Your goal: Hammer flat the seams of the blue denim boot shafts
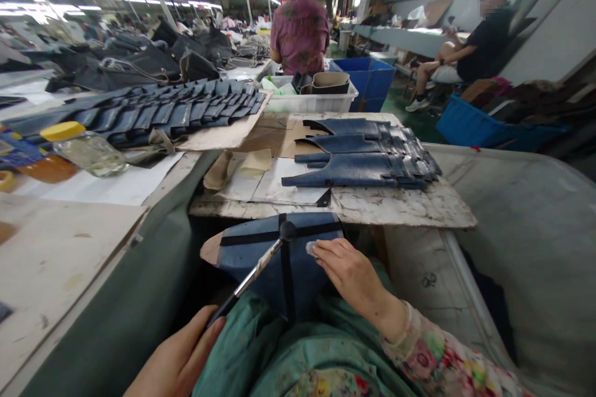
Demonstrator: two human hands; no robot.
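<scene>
A dark blue shoe-upper piece [237, 253] with black strips lies across my lap, over a green apron [288, 353]. My left hand [179, 356] is closed round the handle of a thin brush [254, 273], whose dark tip rests on the piece where the black strips cross. My right hand [351, 279] lies on the right side of the piece, fingers bent and pressing it down. Just beyond, a stack of similar blue pieces [363, 161] sits on a worn white board [419, 208].
Rows of blue pieces [162, 113] cover the table at left, beside a yellow-lidded jar [88, 149]. A clear bin [316, 102] and blue bins [372, 77] stand behind. One person [300, 31] stands ahead, another [475, 49] sits at right. A large white tub [521, 229] stands to my right.
</scene>
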